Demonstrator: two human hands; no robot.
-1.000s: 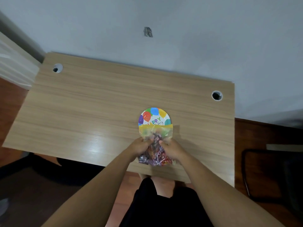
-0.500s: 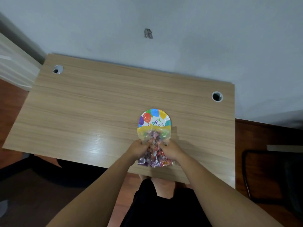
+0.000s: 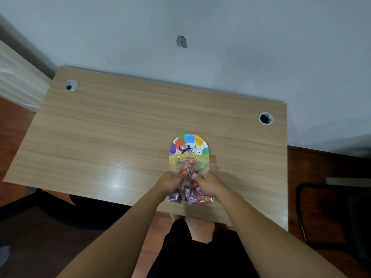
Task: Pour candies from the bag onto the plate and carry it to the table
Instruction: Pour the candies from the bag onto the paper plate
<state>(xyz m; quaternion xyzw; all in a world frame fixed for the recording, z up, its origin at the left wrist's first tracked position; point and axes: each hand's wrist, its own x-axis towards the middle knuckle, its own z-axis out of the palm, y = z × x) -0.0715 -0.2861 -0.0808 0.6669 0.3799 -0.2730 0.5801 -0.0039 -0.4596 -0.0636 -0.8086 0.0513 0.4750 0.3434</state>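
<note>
Wood-grain counter [image 3: 120, 141]: both hands' fingers [image 3: 176, 178] pinch the clear yellow-topped candy bag [image 3: 188, 167]; tilt steadily, mouth centred over the balloon-printed paper plate [image 3: 198, 140].

Pale grey wall [image 3: 241, 47] with dark patch [image 3: 181, 41]; wooden desk [image 3: 120, 137], two cable holes; reddish-brown floor [image 3: 321, 177].

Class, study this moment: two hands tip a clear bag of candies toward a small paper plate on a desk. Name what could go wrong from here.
1. The colourful balloon-print paper plate is small and the clear yellow-topped candy bag is about as wide, so candies might spill onto the light wooden desk.
2. Left hand and right hand both grip the bag; nothing steadies the plate, so it could shift.
3. One wrapped candy is out; squeezing may release a sudden rush.
</note>
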